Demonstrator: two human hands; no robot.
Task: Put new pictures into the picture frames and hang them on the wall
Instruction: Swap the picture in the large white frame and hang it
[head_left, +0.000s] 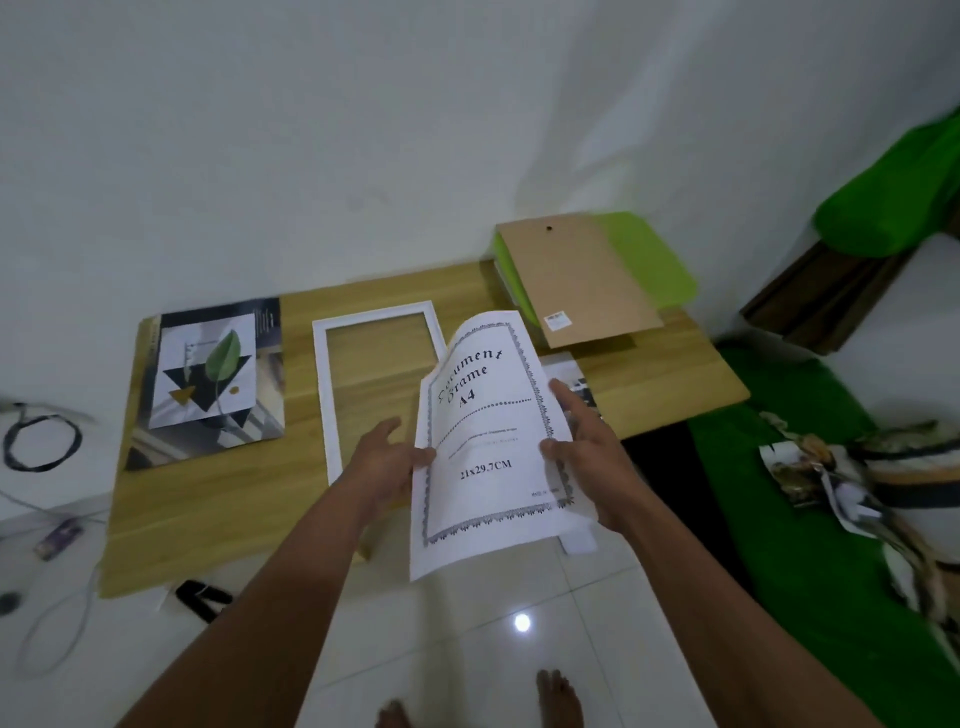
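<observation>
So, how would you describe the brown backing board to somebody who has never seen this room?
Find the low wooden table against the white wall. At its far right corner lies a green-lidded box, and the backing board rests on top of it, tilted. It is the only plain brown sheet, with one small hole near its top edge and a white sticker at its lower left corner.

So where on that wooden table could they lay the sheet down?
Bare wood runs along the table's near edge, below the leaf print and left of the white frame. The far right corner is crowded by the brown backing board. Both hands hold the sheet.
</observation>
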